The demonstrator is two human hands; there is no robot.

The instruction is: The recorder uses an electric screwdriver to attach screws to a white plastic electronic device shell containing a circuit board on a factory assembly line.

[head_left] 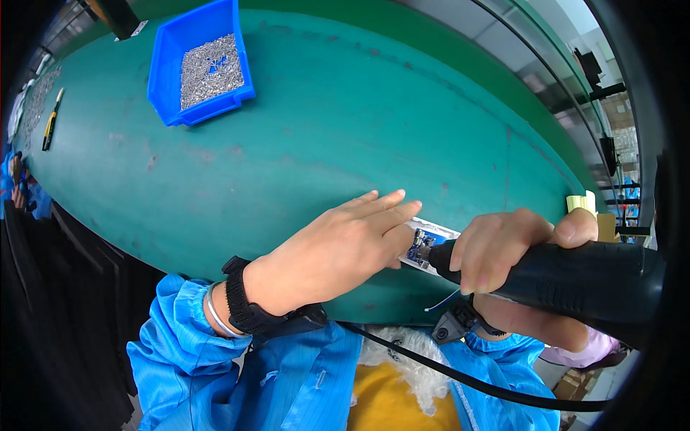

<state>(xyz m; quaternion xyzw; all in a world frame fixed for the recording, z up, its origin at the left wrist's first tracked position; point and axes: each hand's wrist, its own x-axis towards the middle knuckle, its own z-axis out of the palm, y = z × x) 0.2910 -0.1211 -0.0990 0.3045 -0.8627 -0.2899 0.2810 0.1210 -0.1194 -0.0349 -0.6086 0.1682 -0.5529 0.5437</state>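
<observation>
My right hand [503, 251] is wrapped round a black electric screwdriver [582, 280], held nearly level with its tip toward the left. That tip meets a blue circuit board [424, 243] seated in a white plastic housing [440, 230] on the bench. My left hand [345, 244] lies flat over the housing's left end, its fingers stretched out and the thumb side against it. Part of the housing is hidden under both hands. A thin wire [440, 302] with a small white end sticks out below the housing.
On the green bench mat [323, 115], a blue bin [164, 79] of small metal screws stands at the far left. Further left lies a yellow-and-black pen-like tool [52, 121]. A black cable [460, 377] crosses in front of my body. Another person's hand [17, 194] shows at the left edge.
</observation>
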